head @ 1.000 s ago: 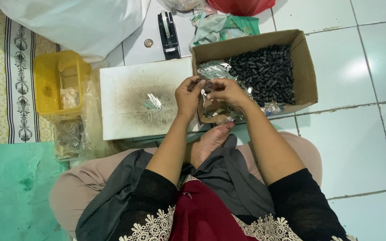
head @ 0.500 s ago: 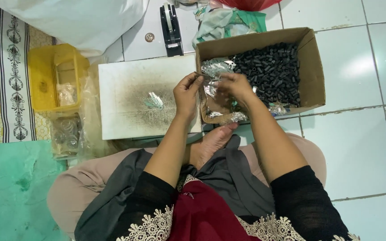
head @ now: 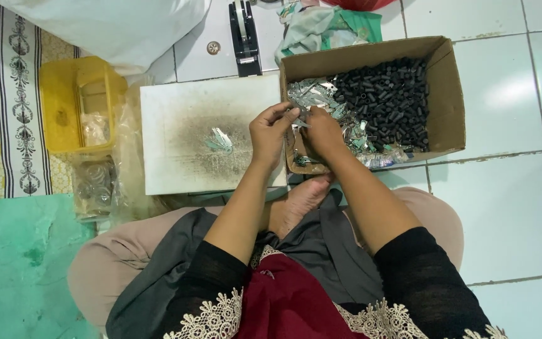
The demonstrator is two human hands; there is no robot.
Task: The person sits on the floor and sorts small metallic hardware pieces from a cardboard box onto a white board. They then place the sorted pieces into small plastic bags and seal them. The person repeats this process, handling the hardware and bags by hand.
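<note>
My left hand (head: 271,132) and my right hand (head: 322,130) meet over the left end of a cardboard box (head: 446,100). Both pinch a small silver metal piece (head: 301,122) between their fingertips. The box holds several small black cylinders (head: 384,100) on its right side and a heap of shiny silver metal pieces (head: 312,97) on its left. A few finished silver pieces (head: 219,140) lie on the stained white board (head: 177,157) left of my hands.
A yellow plastic basket (head: 73,103) and a clear plastic bag (head: 95,188) stand left of the board. A black tape dispenser (head: 244,31), crumpled cloth (head: 321,28) and a white sack (head: 114,25) lie beyond. A green mat (head: 14,263) covers the floor at left.
My view has shifted slightly. My hands have stayed together over the box's left end, working the small silver piece between the fingers.
</note>
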